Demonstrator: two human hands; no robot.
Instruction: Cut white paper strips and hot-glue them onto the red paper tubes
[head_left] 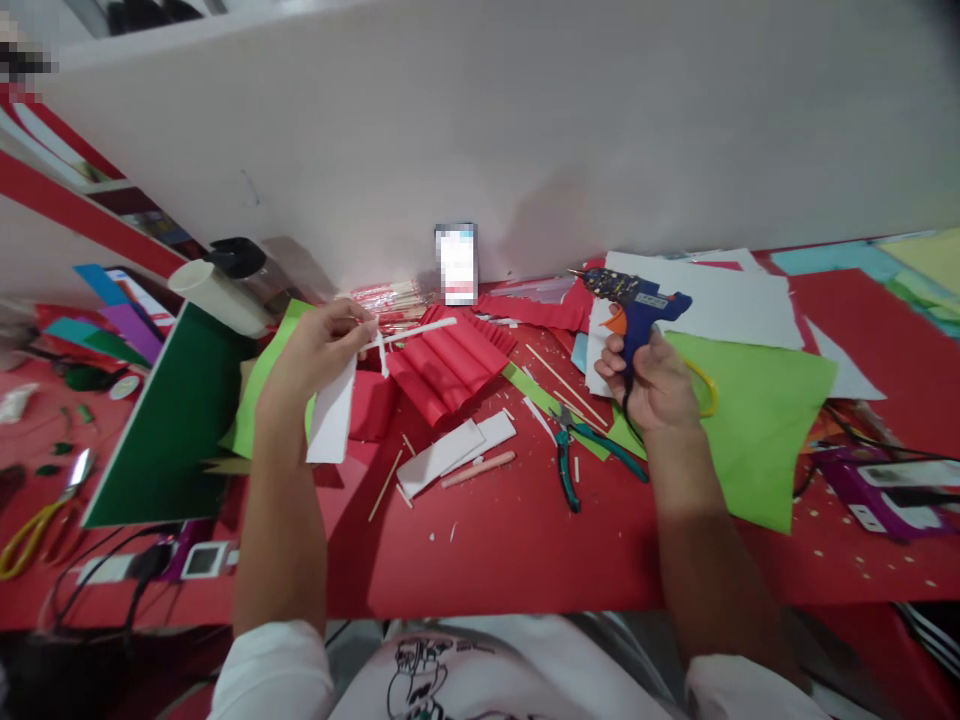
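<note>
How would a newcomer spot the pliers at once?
Above the red tabletop, find the right hand holding the blue glue gun. Below and left of it in the picture lie the pliers, handles spread. Their teal grips set them apart from the white strip and thin pale stick beside them.

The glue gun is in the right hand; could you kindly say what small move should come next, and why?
I would probably bring the glue gun across to the white strips: the right hand holds it raised, its nozzle apart from the strips, which the left hand holds up.
</note>
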